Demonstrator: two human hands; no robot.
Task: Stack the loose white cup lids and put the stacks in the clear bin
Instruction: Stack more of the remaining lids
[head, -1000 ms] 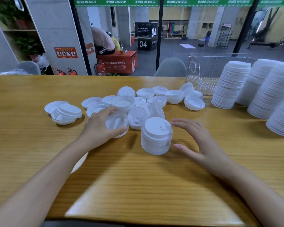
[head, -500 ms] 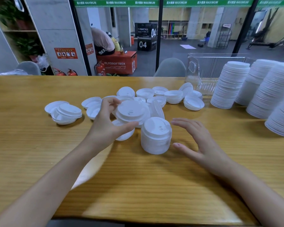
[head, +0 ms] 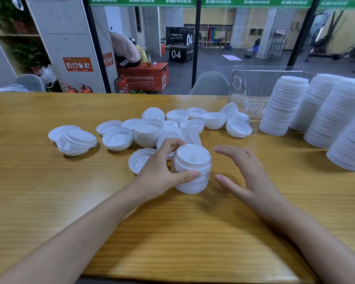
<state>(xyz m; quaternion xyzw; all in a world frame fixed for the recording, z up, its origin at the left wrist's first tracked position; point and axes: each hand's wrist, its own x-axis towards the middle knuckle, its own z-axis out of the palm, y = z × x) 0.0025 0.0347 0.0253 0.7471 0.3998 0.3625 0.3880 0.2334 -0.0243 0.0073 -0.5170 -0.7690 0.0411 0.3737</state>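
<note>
Gym (head: 223,58) beyond window | wooden table (head: 49,191) (lids (head: 117,140) scattered) | left grip (head: 160,173) clasps stack (head: 193,167) | right grip (head: 248,177) spread

I see smooth white plastic lids (head: 117,140), faintly glossy, on a grained wooden table (head: 49,191) with a satin sheen; the bin (head: 252,89) is clear ribbed plastic.

The left hand (head: 162,173) is curled round the lid stack (head: 193,158), thumb on its near side; the right hand (head: 250,177) is held open just beside, fingers straight.
</note>
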